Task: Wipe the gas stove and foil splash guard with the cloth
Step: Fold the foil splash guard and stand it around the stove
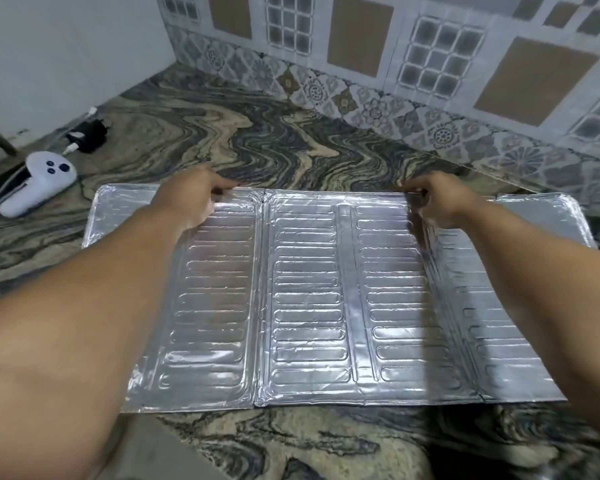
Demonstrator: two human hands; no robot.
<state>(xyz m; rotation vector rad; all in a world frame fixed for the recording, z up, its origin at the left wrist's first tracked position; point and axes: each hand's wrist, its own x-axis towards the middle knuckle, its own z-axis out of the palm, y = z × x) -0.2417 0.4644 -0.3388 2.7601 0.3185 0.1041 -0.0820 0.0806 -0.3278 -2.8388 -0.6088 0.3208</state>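
Both hands grip the far edge of the foil splash guard (pixel 305 299), the left hand (pixel 191 199) pinching it left of centre and the right hand (pixel 437 199) pinching it right of centre, as the ribbed panel lies unfolded across the marbled surface (pixel 222 133) in the middle of the frame. No cloth and no gas stove appear anywhere in view, so the wiping seems either not begun or set aside while the guard is handled; which one cannot be told. A white controller (pixel 37 183) and a black charger (pixel 87 136) sit at the upper left, near the tiled wall (pixel 430 64).
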